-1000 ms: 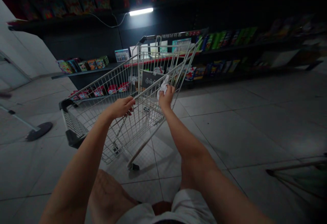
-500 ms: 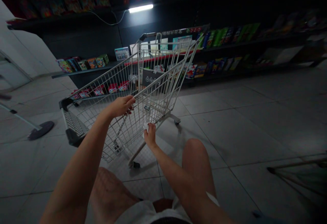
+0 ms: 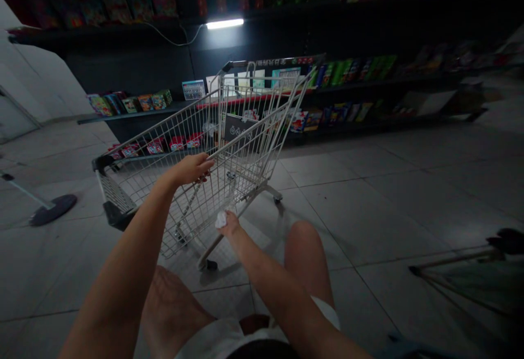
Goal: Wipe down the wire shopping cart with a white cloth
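Note:
A wire shopping cart [image 3: 196, 195] stands in front of me, its handle end at the far right and its dark-cornered front at the left. My left hand [image 3: 192, 169] is closed over the near top rail of the basket. Lower down, my right hand [image 3: 230, 222] grips a crumpled white cloth [image 3: 221, 219], possibly a tissue, against the cart's lower frame tube. A dark sign plate [image 3: 239, 128] with white symbols sits inside the basket at the child-seat end.
Dark store shelves [image 3: 135, 113] with boxed and bagged goods run behind the cart. A post with a round base [image 3: 53, 210] stands on the tiles at left. A folding frame with green fabric [image 3: 462, 277] is at lower right. A light tube [image 3: 225, 23] glows above.
My right hand has slid down and left along the lower frame with the white cloth. My left hand stays on the top rail. The view has shifted slightly.

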Demonstrator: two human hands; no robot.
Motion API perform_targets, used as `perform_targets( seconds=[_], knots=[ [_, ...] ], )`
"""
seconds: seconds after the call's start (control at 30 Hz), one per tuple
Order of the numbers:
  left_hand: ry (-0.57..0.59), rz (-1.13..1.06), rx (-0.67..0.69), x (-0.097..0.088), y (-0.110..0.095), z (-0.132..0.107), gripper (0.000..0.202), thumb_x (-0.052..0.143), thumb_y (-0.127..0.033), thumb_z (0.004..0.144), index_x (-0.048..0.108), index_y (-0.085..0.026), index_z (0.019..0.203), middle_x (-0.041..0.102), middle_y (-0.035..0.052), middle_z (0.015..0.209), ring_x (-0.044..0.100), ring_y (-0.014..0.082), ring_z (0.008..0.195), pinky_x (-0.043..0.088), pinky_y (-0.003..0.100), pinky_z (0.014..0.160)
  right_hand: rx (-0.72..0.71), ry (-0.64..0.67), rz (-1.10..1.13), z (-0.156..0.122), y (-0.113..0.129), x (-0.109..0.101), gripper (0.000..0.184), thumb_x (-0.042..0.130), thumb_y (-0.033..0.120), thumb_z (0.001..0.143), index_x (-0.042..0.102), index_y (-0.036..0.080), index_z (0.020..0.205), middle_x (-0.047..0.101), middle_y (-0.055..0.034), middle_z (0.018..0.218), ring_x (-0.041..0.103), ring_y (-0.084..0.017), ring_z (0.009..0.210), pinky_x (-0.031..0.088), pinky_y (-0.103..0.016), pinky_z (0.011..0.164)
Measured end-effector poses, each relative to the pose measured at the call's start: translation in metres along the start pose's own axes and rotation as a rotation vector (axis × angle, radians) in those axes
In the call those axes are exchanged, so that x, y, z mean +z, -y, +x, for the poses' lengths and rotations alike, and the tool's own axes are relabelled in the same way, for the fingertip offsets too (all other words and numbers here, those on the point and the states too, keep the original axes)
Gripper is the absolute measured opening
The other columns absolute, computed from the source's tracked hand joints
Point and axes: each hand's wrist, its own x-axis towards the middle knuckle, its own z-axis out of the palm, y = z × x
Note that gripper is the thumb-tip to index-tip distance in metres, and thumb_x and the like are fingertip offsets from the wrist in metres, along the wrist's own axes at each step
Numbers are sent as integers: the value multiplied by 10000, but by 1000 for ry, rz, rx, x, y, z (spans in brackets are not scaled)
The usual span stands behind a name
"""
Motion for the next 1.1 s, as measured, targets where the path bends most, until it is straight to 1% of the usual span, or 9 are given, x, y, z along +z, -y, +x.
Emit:
perform_targets(
  seconds=[0.13, 0.23, 0.3, 0.37, 0.5, 0.67, 0.77, 0.93, 1.1],
  knots=[
    [-21, 110, 45, -1, 2, -6, 197, 567, -368, 814, 455, -213, 861, 684, 36, 765, 683, 168, 685, 505, 262, 575, -141, -109, 34, 26, 84, -8, 73, 449, 265, 774, 472, 211, 817, 539, 23, 692, 584, -134, 656, 525, -272, 619],
    [-9, 151, 86, -3, 2, -12, 169, 550, -348, 807, 459, -213, 852, 680, 25, 750, 681, 165, 677, 496, 263, 589, -736, -216, -188, 31, 155, -1, 297, 517, 254, 785, 520, 224, 1080, 588, -35, 1046, 600, -166, 968, 530, -347, 871],
    [-12, 180, 111, -3, 1, -15, 156, 533, -348, 809, 459, -215, 844, 683, 24, 758, 680, 163, 680, 491, 260, 597, -1079, -71, -545, 24, 183, 13, 319, 535, 202, 795, 552, 218, 1113, 552, -66, 1183, 533, -213, 1150, 468, -410, 1006],
    [-18, 208, 132, -4, 1, -18, 145, 527, -339, 805, 457, -219, 847, 688, 22, 768, 680, 163, 698, 491, 258, 615, -1249, 142, -887, 16, 192, 27, 322, 539, 147, 800, 578, 210, 1113, 540, -81, 1231, 479, -244, 1227, 420, -446, 1065],
    [-47, 248, 152, -5, 2, -25, 123, 477, -349, 838, 471, -226, 836, 671, 13, 727, 656, 154, 677, 489, 262, 641, -1339, 363, -1205, 25, 199, 27, 352, 564, 128, 812, 582, 205, 1154, 547, -86, 1255, 461, -249, 1233, 397, -447, 1085],
    [-29, 176, 136, -9, 8, -38, 289, 403, -472, 902, 467, -224, 768, 649, 17, 704, 629, 137, 644, 484, 257, 627, -1229, 62, -1198, 76, 244, -9, 282, 564, 77, 783, 615, 186, 1038, 592, -81, 1106, 527, -248, 1063, 440, -483, 987],
    [-17, 160, 126, -11, 10, -42, 329, 390, -507, 909, 463, -222, 761, 643, 16, 695, 634, 136, 643, 487, 257, 622, -1231, -55, -1169, 69, 237, -2, 255, 531, 72, 796, 624, 180, 1008, 597, -79, 1060, 533, -241, 1030, 456, -462, 950],
    [-15, 151, 108, -12, 16, -49, 367, 385, -561, 896, 439, -225, 759, 653, 19, 698, 649, 149, 654, 501, 268, 620, -1437, 71, -1207, 17, 171, 27, 343, 554, 152, 837, 590, 204, 1175, 548, -90, 1260, 488, -253, 1165, 440, -439, 1018],
    [35, 112, 38, -23, 22, -69, 442, 367, -638, 878, 459, -221, 766, 667, 30, 732, 653, 155, 660, 513, 272, 622, -1657, 175, -1240, 36, 159, -8, 313, 575, 151, 833, 628, 228, 1132, 573, -69, 1192, 513, -212, 1095, 442, -382, 978]
  ],
)
